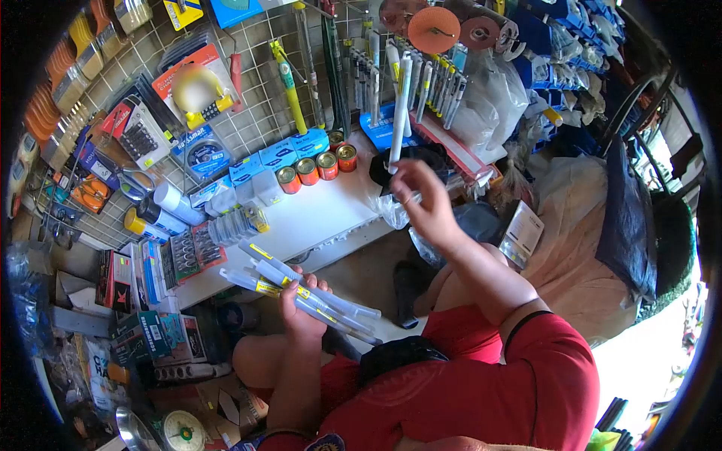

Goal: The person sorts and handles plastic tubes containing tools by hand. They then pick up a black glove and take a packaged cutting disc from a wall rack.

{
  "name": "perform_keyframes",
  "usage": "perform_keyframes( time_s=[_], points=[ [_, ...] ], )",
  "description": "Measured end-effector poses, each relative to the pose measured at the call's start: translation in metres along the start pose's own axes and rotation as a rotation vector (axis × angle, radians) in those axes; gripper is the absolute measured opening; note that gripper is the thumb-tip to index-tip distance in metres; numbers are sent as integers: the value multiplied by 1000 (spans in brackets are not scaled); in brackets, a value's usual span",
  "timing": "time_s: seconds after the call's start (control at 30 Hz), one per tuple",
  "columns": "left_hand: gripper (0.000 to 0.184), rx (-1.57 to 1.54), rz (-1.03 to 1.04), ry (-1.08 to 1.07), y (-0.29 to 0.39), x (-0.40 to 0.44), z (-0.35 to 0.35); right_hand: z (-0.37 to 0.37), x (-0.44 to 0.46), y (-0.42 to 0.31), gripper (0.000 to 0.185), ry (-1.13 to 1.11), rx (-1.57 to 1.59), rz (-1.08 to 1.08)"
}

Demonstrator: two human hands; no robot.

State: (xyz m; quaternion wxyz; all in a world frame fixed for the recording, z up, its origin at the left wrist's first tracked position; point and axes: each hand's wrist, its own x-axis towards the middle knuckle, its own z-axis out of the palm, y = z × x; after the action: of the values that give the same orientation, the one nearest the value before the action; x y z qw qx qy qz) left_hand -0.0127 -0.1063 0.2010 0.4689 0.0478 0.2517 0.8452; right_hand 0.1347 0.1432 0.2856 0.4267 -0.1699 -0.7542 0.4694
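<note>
My left hand [304, 308] is closed round a loose bundle of several translucent plastic tubes [342, 304] with yellow labels. The bundle fans out to both sides of the fist, above my lap; what is inside the tubes is hard to make out. Farther forward, my right hand [427, 197] is raised, its fingers pinched at the lower end of a long whitish tube [401, 113]. That tube stands nearly upright in front of the rack, where several slim packaged pieces [453, 98] hang in rows. Whether its top rests on a hook cannot be seen.
A white shelf [301, 225] carries orange-red cans [327, 162], blue boxes [278, 154] and spray cans [177, 201]. Behind it, a wire grid [252, 90] holds brushes and packaged tools. Blue bins [560, 56] stand right; a plastic-covered heap [579, 248] lies below. A round scale [183, 431] sits lower left.
</note>
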Motion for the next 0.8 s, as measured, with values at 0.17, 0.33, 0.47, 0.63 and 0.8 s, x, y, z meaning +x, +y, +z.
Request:
perform_keyframes(
  time_s=[0.17,0.33,0.47,0.63,0.8],
  points=[
    [31,-11,41,57,-1,3,1,45,-39,-21,54,-629,-84,-70],
    [30,-36,42,68,3,5,-4,68,-70,-24,63,-888,-57,21],
    [29,-65,38,40,7,5,-4,34,-8,-5,31,-147,-283,-150],
    [29,-65,26,0,4,6,-6,-25,90,106,56,376,-266,2],
    [30,-25,-1,10,-2,8,-6,-5,104,158,81,370,-337,-17]
  ],
)
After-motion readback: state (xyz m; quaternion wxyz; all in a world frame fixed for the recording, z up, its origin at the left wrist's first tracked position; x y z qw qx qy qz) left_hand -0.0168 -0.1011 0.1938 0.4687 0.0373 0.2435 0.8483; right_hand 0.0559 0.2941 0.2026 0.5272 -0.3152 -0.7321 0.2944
